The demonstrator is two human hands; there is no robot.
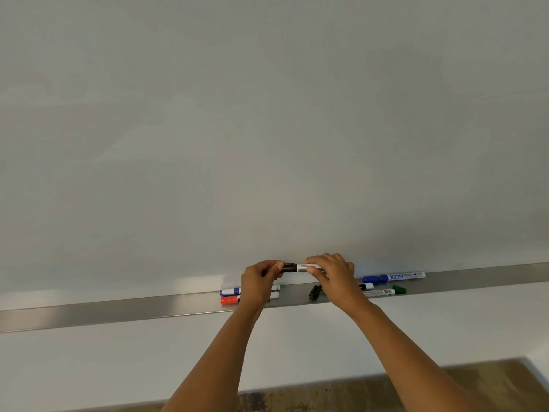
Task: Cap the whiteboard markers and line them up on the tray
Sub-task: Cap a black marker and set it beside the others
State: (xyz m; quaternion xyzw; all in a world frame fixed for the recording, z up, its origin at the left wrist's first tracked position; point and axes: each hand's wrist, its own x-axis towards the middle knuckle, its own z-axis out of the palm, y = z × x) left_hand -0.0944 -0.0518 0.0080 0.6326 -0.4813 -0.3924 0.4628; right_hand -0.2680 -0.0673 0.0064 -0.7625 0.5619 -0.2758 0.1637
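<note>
Left hand (258,281) fingers curled tight, thumb and forefinger pinched on the black cap (289,267). Right hand (332,273) fingers closed narrow around the barrel of the black marker (307,267), thumb under, fingertips over the top. Cap seated against the marker's left end; fully clicked home or not, cannot tell. Marker held level, just above the tray (118,312), in front of the whiteboard (267,114).

On the tray, left of and partly under the left hand: blue-capped marker (231,291) at the back, red-capped marker (230,300) just in front, parallel, cap ends left. Right ends hidden behind the hand.

Between the two wrists: loose black cap (315,292) lying on the tray, tilted off the tray's line.

Right of the right hand: blue marker (393,277) at the back edge, capped, cap end left. Nearer the front, green-capped marker (386,291), cap end right. Just behind it, a short piece of white barrel with a black band (366,286), rest hidden by the right hand.

Bare forearms reaching up from the bottom edge; wall below the tray, brown floor (326,394) at the bottom.
</note>
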